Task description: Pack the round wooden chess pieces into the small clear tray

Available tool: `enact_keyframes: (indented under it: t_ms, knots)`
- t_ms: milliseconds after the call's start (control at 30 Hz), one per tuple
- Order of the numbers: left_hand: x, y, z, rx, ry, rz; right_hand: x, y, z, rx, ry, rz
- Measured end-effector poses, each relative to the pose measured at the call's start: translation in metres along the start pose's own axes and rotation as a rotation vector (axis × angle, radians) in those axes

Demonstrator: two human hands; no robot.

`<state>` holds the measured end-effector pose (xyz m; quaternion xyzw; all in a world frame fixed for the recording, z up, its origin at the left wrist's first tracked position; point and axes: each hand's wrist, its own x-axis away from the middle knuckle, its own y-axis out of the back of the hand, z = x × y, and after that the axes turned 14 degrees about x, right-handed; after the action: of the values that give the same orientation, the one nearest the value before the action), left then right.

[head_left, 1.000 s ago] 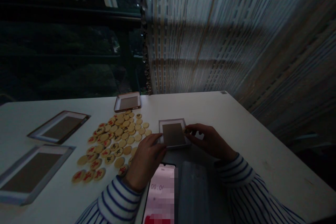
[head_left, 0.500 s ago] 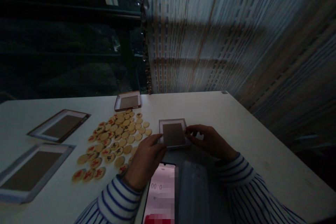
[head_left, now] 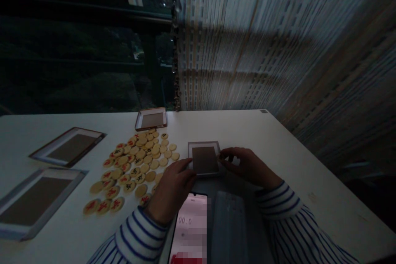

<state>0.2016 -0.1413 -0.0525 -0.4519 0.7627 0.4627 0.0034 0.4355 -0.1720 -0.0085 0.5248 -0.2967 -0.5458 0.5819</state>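
Note:
A small shallow box (head_left: 205,159) with a pale rim and a brown inner base lies on the white table in front of me. My left hand (head_left: 175,185) has its thumb and fingers at the box's left edge. On the opposite side, my right hand (head_left: 244,165) is curled with its fingertips against the right edge. To the left of my left hand lies a loose heap of round wooden Chinese chess pieces (head_left: 139,161), some with red or black characters facing up and others blank side up.
A phone (head_left: 189,229) showing a timer lies below my hands, with a translucent plastic case (head_left: 229,227) beside it. Behind the heap stands another shallow box (head_left: 151,120); two larger trays (head_left: 74,147) (head_left: 38,200) lie at left. A string curtain (head_left: 222,49) hangs beyond the table (head_left: 293,144).
My view has shifted very slightly. Both hands stay at the box's sides, and the pieces and trays have not moved.

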Motion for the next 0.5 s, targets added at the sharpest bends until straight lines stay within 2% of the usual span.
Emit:
enact_keyframes:
  t_ms: [267, 500]
  knots:
    - [0.001, -0.002, 0.003, -0.006, -0.027, -0.022, -0.010, 0.009, 0.001, 0.067, 0.107, 0.055]
    - [0.001, -0.005, 0.005, -0.003, -0.037, -0.037, -0.012, 0.008, 0.002, 0.140, 0.155, 0.082]
